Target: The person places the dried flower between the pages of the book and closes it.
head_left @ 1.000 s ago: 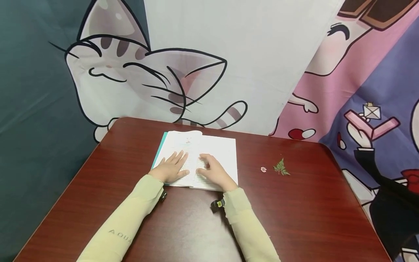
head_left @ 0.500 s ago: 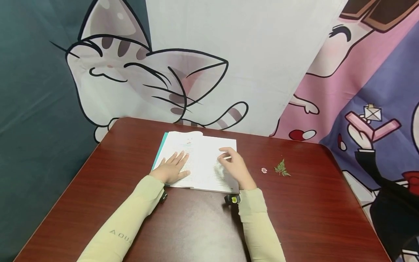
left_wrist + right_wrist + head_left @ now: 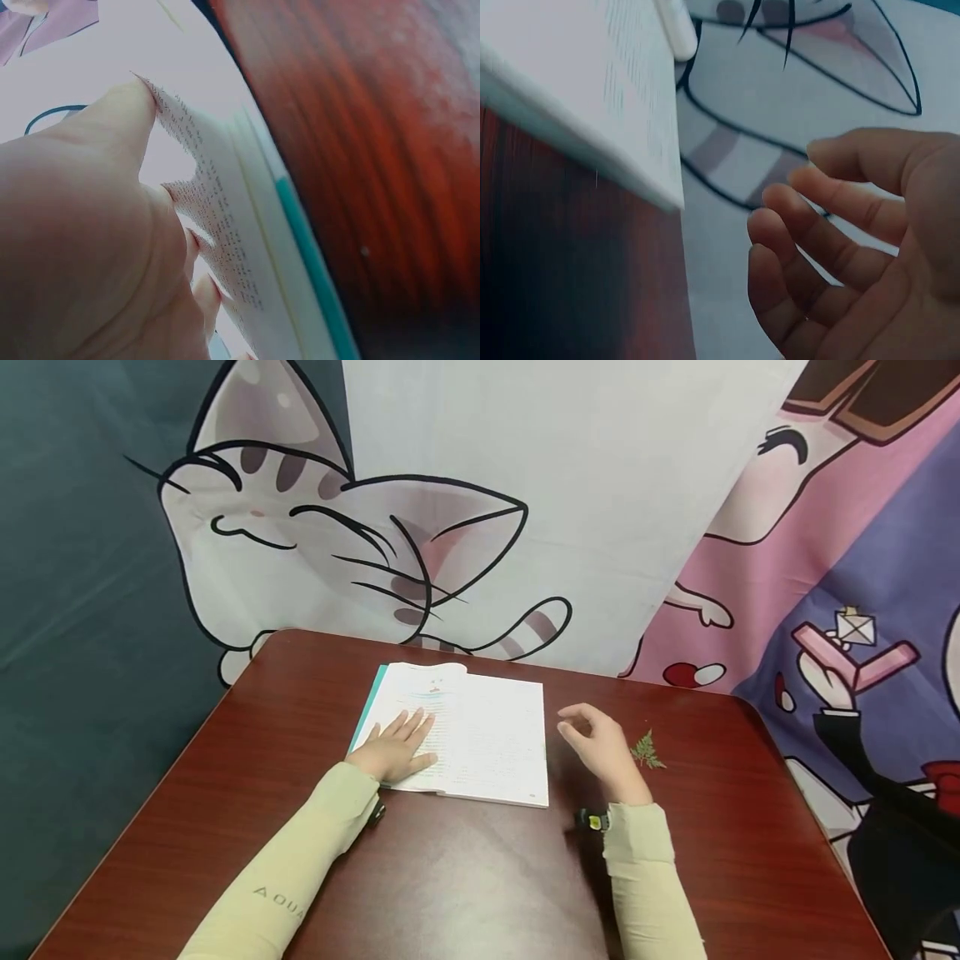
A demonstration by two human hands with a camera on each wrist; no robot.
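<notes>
On book [image 3: 498,739], left grip [image 3: 392,755] flat; wrist view reveals right grip [image 3: 911,281] relaxed, seemingly empty.

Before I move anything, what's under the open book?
The open book rests on the reddish-brown table, its teal cover peeking out along the left edge. Whether anything else lies beneath can't be told: the book hides that patch.
</notes>
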